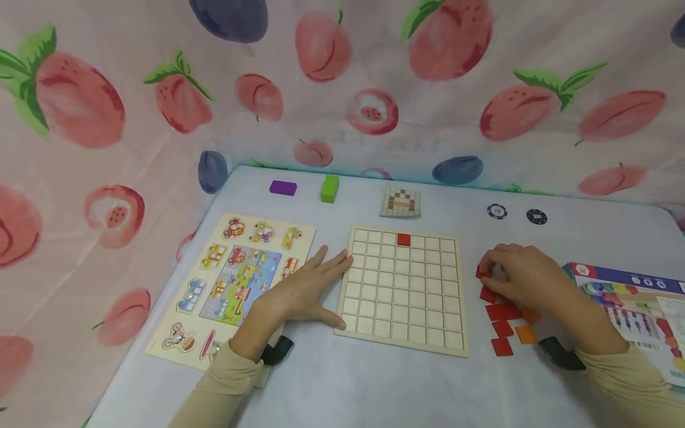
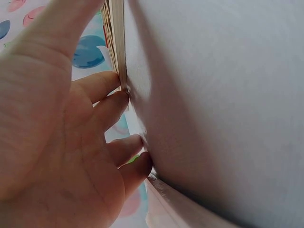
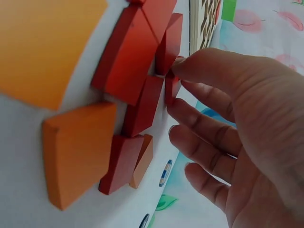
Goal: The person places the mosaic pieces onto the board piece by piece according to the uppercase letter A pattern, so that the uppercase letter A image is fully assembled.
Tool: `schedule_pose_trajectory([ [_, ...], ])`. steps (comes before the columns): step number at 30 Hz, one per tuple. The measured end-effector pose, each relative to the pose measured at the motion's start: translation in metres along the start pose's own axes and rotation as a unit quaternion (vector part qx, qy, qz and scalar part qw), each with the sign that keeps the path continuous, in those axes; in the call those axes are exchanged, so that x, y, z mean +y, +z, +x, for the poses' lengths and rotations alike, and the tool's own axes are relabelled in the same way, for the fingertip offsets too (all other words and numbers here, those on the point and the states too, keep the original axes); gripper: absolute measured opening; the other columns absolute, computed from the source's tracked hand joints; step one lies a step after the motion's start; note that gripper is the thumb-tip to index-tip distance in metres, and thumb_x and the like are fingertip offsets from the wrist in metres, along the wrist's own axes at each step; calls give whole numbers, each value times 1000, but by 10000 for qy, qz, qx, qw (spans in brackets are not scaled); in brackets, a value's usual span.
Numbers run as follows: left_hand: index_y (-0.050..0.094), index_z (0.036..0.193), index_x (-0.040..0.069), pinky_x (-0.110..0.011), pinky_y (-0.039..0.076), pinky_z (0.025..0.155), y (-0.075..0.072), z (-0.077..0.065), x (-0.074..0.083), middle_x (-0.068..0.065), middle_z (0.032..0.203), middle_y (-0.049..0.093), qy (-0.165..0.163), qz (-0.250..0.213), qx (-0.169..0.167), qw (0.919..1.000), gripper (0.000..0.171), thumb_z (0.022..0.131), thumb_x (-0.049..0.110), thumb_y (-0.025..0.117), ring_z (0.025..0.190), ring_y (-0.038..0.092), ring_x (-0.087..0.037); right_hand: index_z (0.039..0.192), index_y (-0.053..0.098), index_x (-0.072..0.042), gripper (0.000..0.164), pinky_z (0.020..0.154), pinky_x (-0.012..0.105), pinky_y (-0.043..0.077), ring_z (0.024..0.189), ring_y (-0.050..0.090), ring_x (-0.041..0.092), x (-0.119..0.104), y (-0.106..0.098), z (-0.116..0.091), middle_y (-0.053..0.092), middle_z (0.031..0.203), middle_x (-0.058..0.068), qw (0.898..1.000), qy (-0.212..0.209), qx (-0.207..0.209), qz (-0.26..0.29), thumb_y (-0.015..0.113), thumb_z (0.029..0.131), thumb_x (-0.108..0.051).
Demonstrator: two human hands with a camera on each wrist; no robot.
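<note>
A wooden grid board (image 1: 393,297) lies mid-table, with one red square tile (image 1: 404,239) in its top row. My left hand (image 1: 302,291) rests against the board's left edge, fingers spread and fairly straight. To the right of the board, my right hand (image 1: 516,273) pinches a small red tile (image 3: 170,89) between thumb and fingers at the far end of a loose group. That group has several red tiles (image 1: 502,328) and some orange tiles (image 1: 527,334), part of it hidden under the hand in the head view.
A vehicle puzzle board (image 1: 171,345) lies left. Behind the grid are a purple block (image 1: 283,188), a green block (image 1: 329,189) and a pattern card (image 1: 400,201). Two round chips, one white-rimmed (image 1: 497,211) and one black (image 1: 537,216), lie back right. A printed box (image 1: 637,309) stands far right.
</note>
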State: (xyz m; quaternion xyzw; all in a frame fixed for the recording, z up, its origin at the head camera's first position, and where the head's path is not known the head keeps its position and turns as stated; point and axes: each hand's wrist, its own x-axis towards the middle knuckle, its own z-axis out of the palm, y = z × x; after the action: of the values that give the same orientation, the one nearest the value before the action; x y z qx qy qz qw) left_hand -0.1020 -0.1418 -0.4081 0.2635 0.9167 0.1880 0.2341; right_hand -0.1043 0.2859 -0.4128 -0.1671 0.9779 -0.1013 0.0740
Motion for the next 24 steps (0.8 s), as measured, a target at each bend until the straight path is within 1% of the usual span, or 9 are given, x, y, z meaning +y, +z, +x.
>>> schedule_pose_trajectory([
  [4,23,172,26,-65,28,131,0,-1,0,7,181,12,49,52,22,10000,123,76,56,93,170,-1,-36,98,77,-20,17,68,31,51,75,55,13,-2,0,1,72,91,-4,9998,-112,170,-29,87,86,-28],
  [8,23,172,25,-64,27,131,1,0,-1,6,181,13,101,108,50,9999,123,76,57,92,170,-1,-37,100,76,-21,18,73,36,54,80,59,15,-8,0,3,74,95,-3,9992,-174,366,-14,86,87,-29],
  [11,23,172,25,-64,26,132,1,0,-2,6,181,13,76,108,29,9999,123,75,57,93,170,-1,-37,102,76,-21,19,77,39,55,84,61,16,-14,-1,7,75,98,-2,9989,-209,417,16,86,88,-29],
  [16,23,172,26,-63,26,132,1,1,-2,7,181,12,30,104,-15,9999,124,75,58,93,170,-1,-36,100,76,-20,17,75,37,53,80,59,14,-26,-3,18,74,95,-3,9981,-383,478,68,85,88,-28],
  [18,23,172,26,-64,26,132,1,1,-2,8,181,12,33,103,-8,9999,124,75,58,93,170,-1,-36,99,75,-21,16,76,39,52,80,58,14,-31,-3,23,73,95,-3,9978,-432,507,54,84,88,-29],
  [21,23,172,26,-64,27,132,1,1,-2,8,181,12,41,83,3,10000,124,75,57,93,170,-1,-36,98,75,-23,16,82,42,51,83,58,15,-40,-4,31,74,96,-4,9974,-485,535,71,84,88,-30],
  [24,23,172,25,-64,27,132,1,0,-2,8,181,12,41,44,-3,10000,124,75,55,94,170,-1,-36,97,75,-22,14,84,44,50,84,59,16,-51,-2,40,74,95,-4,9956,-661,645,159,83,89,-29],
])
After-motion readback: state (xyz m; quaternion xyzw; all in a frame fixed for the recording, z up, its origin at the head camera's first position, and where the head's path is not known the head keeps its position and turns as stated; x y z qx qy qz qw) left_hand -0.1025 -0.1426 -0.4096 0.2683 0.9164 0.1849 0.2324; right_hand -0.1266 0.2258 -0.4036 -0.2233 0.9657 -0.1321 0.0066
